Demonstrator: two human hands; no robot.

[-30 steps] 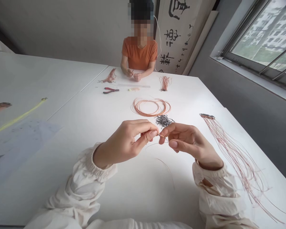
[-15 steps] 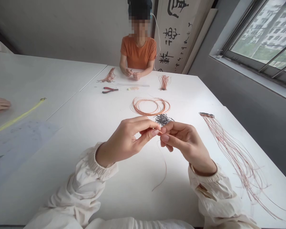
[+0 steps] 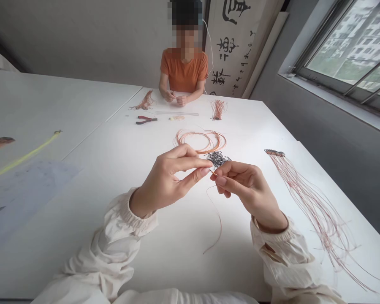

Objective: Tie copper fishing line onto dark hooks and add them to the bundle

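Observation:
In front of me, above the white table, my right hand (image 3: 240, 183) is closed, thumb and forefinger pinching a tiny fishing hook (image 3: 213, 172). My left hand (image 3: 174, 175) meets it from the other side, its thumb and forefinger closed at the hook's end, where the line seems to run; the fingertips hide most of it. A thin copper-orange fishing line (image 3: 221, 219) hangs in a curve below the hands. Just behind them lies a pile of dark hooks (image 3: 218, 158), and beyond it a coil of orange line (image 3: 179, 139).
To the right lies a long bundle of hooks tied to lines (image 3: 300, 194). Across the table sits a person in an orange shirt (image 3: 183, 69), near red-handled pliers (image 3: 145, 119) and a smaller bundle (image 3: 218, 109). A yellow strand bundle (image 3: 28, 155) and a translucent sheet (image 3: 34, 185) lie left.
My left hand has turned slightly, its knuckles higher, and the hook shows more between the fingertips. Another person's hand at the left edge has left view, showing a brown bundle.

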